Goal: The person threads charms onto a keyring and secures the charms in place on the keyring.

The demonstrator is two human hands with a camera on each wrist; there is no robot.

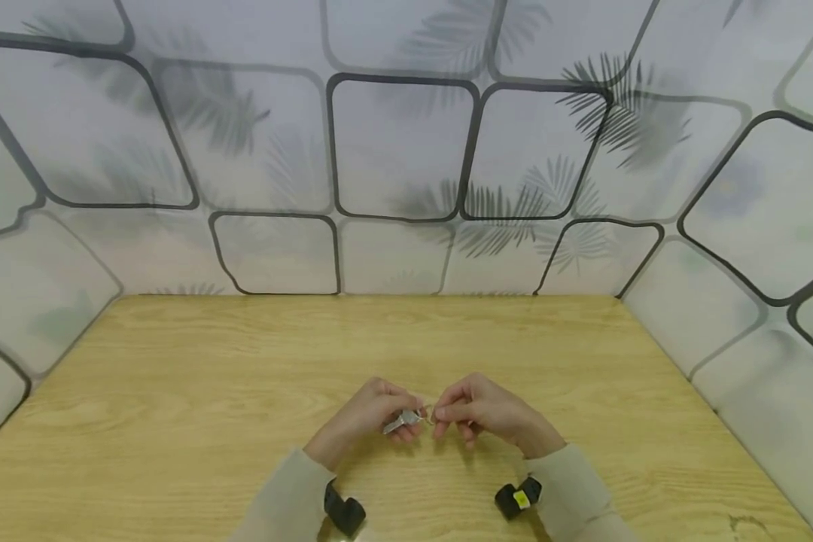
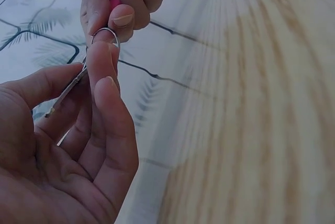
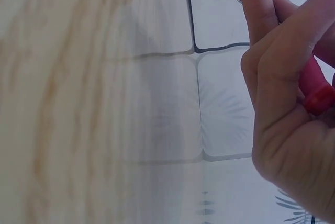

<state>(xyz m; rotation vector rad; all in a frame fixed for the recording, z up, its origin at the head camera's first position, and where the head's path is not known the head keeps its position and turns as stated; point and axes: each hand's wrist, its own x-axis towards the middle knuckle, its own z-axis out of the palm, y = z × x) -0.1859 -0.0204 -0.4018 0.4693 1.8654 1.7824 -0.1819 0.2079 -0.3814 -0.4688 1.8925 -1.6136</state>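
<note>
- Wooden tabletop (image 1: 176,376): yellowish, grained.
- Patterned backdrop (image 1: 400,150): behind tabletop; dark rounded outlines (image 1: 470,150), grey fronds (image 1: 619,124).
- Curved mark (image 1: 747,521): on tabletop, near its front-right corner.

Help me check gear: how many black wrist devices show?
2: one black device at the wrist of the left hand, another black device at that of the right hand.

Head view evenly lit, soft faint shadows on table (image 1: 176,376); wrist views dimmer, table blurred.

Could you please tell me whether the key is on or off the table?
Off: the left hand pinches the key above the table.
</note>
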